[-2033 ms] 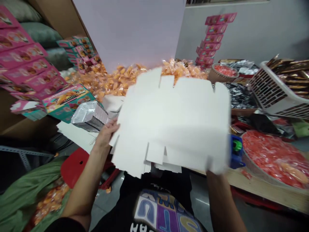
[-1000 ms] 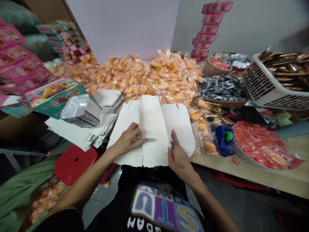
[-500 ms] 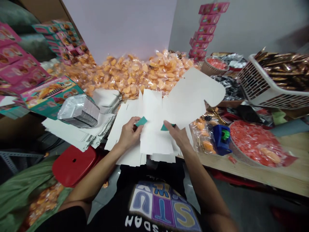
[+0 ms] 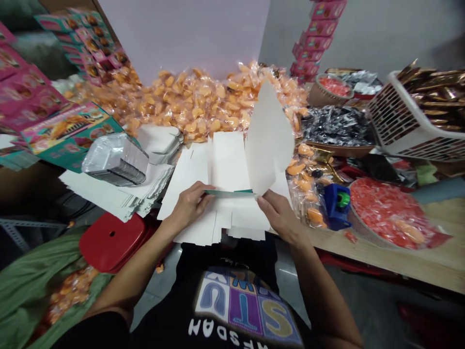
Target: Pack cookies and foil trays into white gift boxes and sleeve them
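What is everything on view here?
Partly folded card: one, white and teal, front centre
Stacked cards: uncounted, white, beneath it and left
Foil trays: one nested stack, silver, left
Printed boxes: many, pink or teal, left and back right
Bagged pieces: uncounted, orange, across the back
Tape dispenser: one, blue, right
Basin: one, pale, right, holding red packets
Basket: one, white, right, holding bronze packets
Black packets: uncounted, black, right
Stool: one, red, lower left
Sack: one, green, lower left
Panel: one, pale, back centre
Table: one, wood-coloured, right
Shirt: one, black, bottom centre
Left fingers: several, bare, card's left end
Right fingers: several, bare, card's right end
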`<action>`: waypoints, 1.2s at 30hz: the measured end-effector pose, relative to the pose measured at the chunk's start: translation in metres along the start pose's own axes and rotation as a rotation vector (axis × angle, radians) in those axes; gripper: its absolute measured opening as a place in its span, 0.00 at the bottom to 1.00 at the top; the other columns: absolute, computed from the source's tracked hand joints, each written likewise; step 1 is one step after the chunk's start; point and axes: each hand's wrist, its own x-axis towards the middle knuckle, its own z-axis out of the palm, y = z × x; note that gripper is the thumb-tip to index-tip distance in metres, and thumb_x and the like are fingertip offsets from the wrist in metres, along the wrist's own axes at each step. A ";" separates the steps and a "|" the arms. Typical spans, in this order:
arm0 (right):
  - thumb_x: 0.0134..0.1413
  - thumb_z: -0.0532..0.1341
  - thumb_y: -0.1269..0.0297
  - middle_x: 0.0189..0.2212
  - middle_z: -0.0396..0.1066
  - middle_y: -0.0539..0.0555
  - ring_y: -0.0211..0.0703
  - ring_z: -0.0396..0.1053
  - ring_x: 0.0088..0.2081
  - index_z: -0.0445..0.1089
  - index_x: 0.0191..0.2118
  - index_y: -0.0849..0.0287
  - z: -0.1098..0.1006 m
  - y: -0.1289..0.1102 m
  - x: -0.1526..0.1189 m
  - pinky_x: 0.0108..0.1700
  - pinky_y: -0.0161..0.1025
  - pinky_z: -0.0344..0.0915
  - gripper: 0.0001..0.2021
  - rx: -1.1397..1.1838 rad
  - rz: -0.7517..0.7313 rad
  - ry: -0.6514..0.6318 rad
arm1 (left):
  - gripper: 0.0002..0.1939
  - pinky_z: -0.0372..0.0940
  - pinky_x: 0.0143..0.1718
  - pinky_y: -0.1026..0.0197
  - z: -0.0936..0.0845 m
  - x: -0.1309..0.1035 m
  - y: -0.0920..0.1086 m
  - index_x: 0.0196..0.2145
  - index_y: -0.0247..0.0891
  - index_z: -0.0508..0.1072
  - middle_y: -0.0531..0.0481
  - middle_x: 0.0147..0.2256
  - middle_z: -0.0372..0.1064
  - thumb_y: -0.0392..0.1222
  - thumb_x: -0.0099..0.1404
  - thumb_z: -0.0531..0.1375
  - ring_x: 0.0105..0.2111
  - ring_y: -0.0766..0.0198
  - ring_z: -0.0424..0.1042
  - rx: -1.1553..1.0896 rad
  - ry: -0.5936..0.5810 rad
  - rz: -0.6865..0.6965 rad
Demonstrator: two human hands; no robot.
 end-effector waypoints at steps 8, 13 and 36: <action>0.76 0.54 0.58 0.36 0.82 0.62 0.58 0.80 0.38 0.78 0.40 0.57 0.015 -0.003 -0.031 0.44 0.49 0.73 0.17 -0.408 0.158 -0.166 | 0.08 0.69 0.42 0.52 0.031 0.035 0.013 0.40 0.41 0.73 0.46 0.44 0.68 0.47 0.72 0.65 0.35 0.59 0.69 0.015 0.070 -0.475; 0.66 0.53 0.78 0.57 0.79 0.66 0.59 0.77 0.57 0.77 0.59 0.60 0.055 -0.034 -0.024 0.57 0.53 0.75 0.22 -0.565 -0.161 -0.153 | 0.29 0.71 0.57 0.41 0.039 0.046 0.005 0.64 0.38 0.69 0.36 0.60 0.67 0.36 0.66 0.64 0.49 0.49 0.76 -0.003 0.009 -0.503; 0.57 0.58 0.81 0.55 0.76 0.65 0.60 0.76 0.58 0.73 0.60 0.56 0.064 -0.037 0.020 0.58 0.58 0.79 0.27 -0.287 -0.429 0.421 | 0.31 0.79 0.39 0.58 0.031 0.020 0.081 0.45 0.39 0.79 0.49 0.36 0.81 0.59 0.53 0.82 0.34 0.60 0.80 -0.634 0.477 -0.082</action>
